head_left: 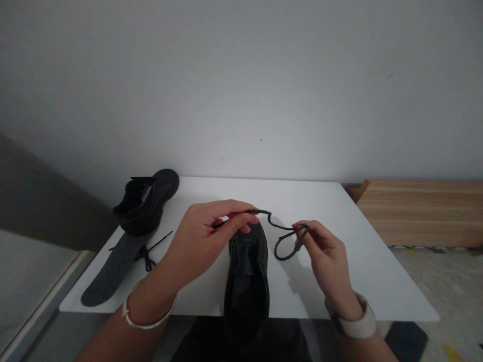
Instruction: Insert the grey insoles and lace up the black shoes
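A black shoe (247, 281) lies on the white table (354, 261), toe pointing away from me, heel over the near edge. My left hand (204, 241) is closed, pinching a black shoelace (281, 234) just above the shoe's toe. My right hand (326, 256) pinches the other part of the same lace, which forms a loop between the two hands. A silver bangle sits on my left wrist and a pale band on my right wrist.
A second black shoe (147, 201) stands at the table's far left corner. A dark grey insole (113, 271) and another black lace (151, 251) lie in front of it. A wooden bench (422, 211) stands to the right. A pale wall rises behind.
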The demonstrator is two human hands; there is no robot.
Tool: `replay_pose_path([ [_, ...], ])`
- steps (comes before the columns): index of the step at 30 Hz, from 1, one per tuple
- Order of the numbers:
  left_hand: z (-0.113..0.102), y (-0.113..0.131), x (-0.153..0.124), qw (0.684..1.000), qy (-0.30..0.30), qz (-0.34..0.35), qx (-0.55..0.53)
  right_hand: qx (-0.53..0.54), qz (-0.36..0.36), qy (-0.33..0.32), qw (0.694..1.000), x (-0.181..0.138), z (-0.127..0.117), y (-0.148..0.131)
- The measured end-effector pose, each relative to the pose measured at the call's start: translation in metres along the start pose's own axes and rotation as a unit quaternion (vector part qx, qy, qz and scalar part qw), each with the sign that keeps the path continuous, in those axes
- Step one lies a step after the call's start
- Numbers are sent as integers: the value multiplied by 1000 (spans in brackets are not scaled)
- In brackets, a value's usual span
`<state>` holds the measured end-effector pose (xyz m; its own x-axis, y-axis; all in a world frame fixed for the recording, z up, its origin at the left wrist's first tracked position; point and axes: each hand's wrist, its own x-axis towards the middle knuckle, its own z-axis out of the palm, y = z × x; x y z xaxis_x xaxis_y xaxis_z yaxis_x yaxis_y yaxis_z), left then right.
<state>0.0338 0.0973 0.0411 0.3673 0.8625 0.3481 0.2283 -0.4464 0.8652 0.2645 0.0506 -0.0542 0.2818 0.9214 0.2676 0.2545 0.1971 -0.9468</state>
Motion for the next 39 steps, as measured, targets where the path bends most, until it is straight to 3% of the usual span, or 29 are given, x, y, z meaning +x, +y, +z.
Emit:
replay_pose_path([
  [3, -13, 9, -6, 997, 47, 38, 44, 8, -20, 23, 1000, -3, -5, -12],
  [6, -21, 20, -12, 988, 68, 96, 95, 10, -47, -16, 999, -9, 1, -30],
  [11, -15, 23, -24, 987, 26, 114, 112, 21, -72, -98, 992, -23, 23, -60],
  [15, 4, 11, -44, 997, -15, 52, 56, 38, -68, -116, 990, -34, 43, -77],
  [18, 15, 0, -57, 999, 11, -24, 31, 37, -58, -154, 986, -39, 53, -84],
  [23, 4, -16, -64, 991, 50, -87, 84, 26, -66, -225, 972, -38, 57, -85],
  [25, -11, -24, -64, 988, 62, -101, 99, 26, -68, -218, 973, -37, 56, -82],
  [29, -46, -49, -61, 969, 190, -100, 119, 19, -57, -188, 980, -35, 49, -71],
  [31, -60, -66, -61, 959, 226, -107, 132, 16, -52, -188, 981, -35, 46, -65],
  [34, -70, -94, -64, 950, 203, -145, 191, 4, -41, -193, 980, -37, 41, -57],
  [39, -70, -135, -79, 921, 97, -193, 323, -41, -63, -190, 979, -38, 34, -48],
])
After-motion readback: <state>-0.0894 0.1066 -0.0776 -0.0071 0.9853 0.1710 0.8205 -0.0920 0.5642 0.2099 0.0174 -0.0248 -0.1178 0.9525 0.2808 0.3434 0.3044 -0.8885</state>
